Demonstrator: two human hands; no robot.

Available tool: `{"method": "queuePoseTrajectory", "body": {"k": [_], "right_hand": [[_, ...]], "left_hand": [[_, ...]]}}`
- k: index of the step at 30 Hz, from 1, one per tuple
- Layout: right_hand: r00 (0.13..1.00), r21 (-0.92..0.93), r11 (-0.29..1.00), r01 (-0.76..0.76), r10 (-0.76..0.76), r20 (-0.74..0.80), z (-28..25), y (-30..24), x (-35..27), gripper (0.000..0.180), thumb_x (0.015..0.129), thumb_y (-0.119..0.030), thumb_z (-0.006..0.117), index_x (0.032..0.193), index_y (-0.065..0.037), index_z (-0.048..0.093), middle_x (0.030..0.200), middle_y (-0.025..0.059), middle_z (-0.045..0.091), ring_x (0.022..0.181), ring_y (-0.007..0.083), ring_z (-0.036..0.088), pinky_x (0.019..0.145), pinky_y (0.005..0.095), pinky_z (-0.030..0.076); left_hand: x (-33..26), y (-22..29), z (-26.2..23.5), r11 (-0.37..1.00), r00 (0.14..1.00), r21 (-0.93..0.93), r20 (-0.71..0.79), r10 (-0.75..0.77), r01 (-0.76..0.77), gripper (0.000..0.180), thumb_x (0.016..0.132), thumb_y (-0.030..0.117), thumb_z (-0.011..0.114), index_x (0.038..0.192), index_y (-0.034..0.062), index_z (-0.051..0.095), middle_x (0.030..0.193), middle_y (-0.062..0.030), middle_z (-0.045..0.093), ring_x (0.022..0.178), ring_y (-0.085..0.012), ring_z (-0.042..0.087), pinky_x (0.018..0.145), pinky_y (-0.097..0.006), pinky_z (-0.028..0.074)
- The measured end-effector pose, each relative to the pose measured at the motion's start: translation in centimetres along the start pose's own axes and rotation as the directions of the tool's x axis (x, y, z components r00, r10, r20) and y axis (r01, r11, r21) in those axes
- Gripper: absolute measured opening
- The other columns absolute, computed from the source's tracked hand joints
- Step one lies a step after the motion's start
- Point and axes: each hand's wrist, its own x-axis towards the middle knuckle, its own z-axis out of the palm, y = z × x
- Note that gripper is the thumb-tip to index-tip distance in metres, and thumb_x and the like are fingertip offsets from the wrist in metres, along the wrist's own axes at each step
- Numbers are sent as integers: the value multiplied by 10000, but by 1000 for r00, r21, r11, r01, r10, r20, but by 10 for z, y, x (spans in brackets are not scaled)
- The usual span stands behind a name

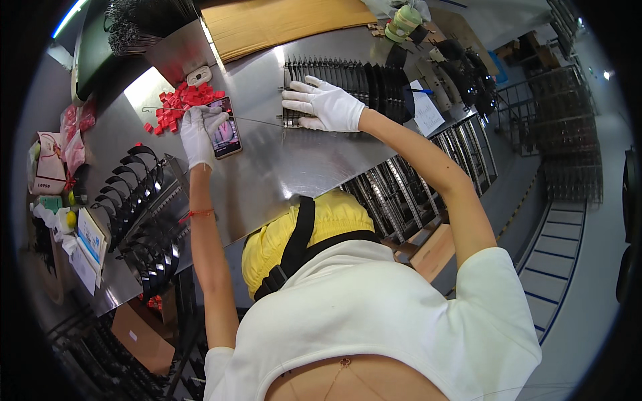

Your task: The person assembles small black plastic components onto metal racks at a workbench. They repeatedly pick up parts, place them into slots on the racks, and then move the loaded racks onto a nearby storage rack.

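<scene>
My left hand (197, 137), in a white glove, is closed on a thin metal wire (261, 121) beside a lit phone (225, 128). One end of the wire is hooked and lies over the pile of small red pieces (175, 105). Its other end reaches the near left edge of a row of thin black curved parts (364, 83). Across the left part of that row lies my right hand (328, 107), also gloved in white, its fingers stretched and spread. The hand covers some of the parts beneath it.
A metal table (267, 170) carries cardboard (287, 27) at the back and a green-wrapped container (403, 23). Black curved parts (134, 180) stand on the left, near plastic bags (70, 134). A paper (426, 110) lies right of the row. Racked metal strips (394, 194) stand below the table's edge.
</scene>
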Motion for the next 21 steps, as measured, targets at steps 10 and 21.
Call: {"method": "queuePoseTrajectory", "body": {"k": [10, 21], "right_hand": [[1000, 16, 1000, -4, 4, 1, 1, -3, 3, 520, 929, -375, 583, 1374, -109, 537, 1467, 87, 488, 1395, 295, 403, 1186, 470, 278], [1000, 28, 1000, -8, 8, -7, 5, 0, -1, 522, 926, -374, 584, 1376, -114, 534, 1465, 98, 491, 1397, 309, 404, 1184, 477, 277]], "left_hand": [[8, -42, -44, 951, 919, 49, -276, -282, 306, 334, 1071, 213, 364, 1009, -92, 487, 942, -257, 661, 836, -344, 709, 731, -389, 634], [-26, -18, 0, 990, 991, 103, -77, 106, -98, 299, 1086, 284, 351, 1009, 9, 440, 863, -224, 672, 701, -308, 717, 614, -364, 628]]}}
